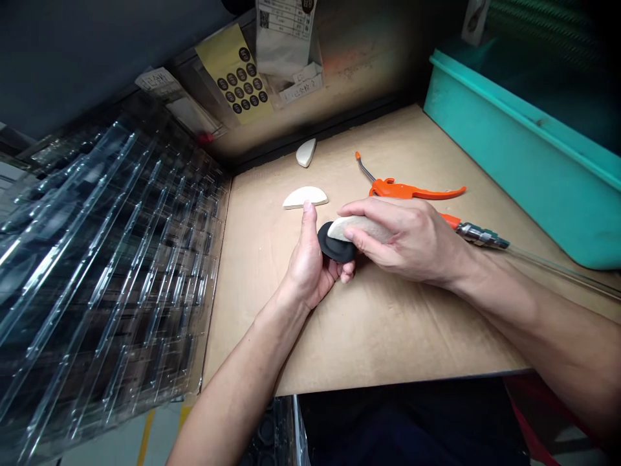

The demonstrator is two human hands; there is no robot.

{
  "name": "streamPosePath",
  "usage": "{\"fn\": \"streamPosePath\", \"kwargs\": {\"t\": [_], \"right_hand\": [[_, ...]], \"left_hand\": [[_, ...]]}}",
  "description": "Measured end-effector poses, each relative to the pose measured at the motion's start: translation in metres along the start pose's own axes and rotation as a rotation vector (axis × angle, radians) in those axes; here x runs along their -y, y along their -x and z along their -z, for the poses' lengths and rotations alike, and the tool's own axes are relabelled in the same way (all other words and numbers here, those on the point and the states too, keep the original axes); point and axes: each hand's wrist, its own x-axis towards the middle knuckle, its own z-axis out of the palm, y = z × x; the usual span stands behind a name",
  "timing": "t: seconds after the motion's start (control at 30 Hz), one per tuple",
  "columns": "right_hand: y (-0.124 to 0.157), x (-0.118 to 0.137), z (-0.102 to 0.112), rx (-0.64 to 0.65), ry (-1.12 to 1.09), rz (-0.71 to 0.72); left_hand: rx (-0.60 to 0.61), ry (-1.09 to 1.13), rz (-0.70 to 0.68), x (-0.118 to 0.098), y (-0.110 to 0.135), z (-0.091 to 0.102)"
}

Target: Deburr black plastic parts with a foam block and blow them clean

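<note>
Held in my left hand [310, 262] is a round black disc-shaped part [334, 251], fingers beneath it and thumb raised at its left side. My right hand [402, 236] grips a whitish felt-like pad [363, 228] between thumb and fingers. The pad's left end touches the disc or lies just over it; I cannot tell which. Behind my left thumb lies a half-round white pad [305, 197] on the brown board. A smaller white wedge-shaped pad [305, 153] rests farther back. Just beyond my right hand is an orange air blow gun [402, 189], partly hidden by that hand.
Stacked clear plastic trays [111, 278] stand along the left edge of the brown work board [388, 336]. A teal bin [524, 155] borders the right side. From the blow gun a thin hose [557, 264] runs right. Stickers and labels [242, 77] hang on the back wall.
</note>
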Motion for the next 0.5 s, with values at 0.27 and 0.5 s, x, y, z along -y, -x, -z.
{"fn": "streamPosePath", "kwargs": {"t": [0.27,0.5], "right_hand": [[-0.003,0.002,0.016,0.140,-0.063,0.008],[-0.003,0.002,0.004,0.006,-0.056,0.000]], "left_hand": [[-0.057,0.015,-0.032,0.002,0.000,-0.001],[-0.054,-0.027,-0.053,0.004,0.001,-0.002]]}}
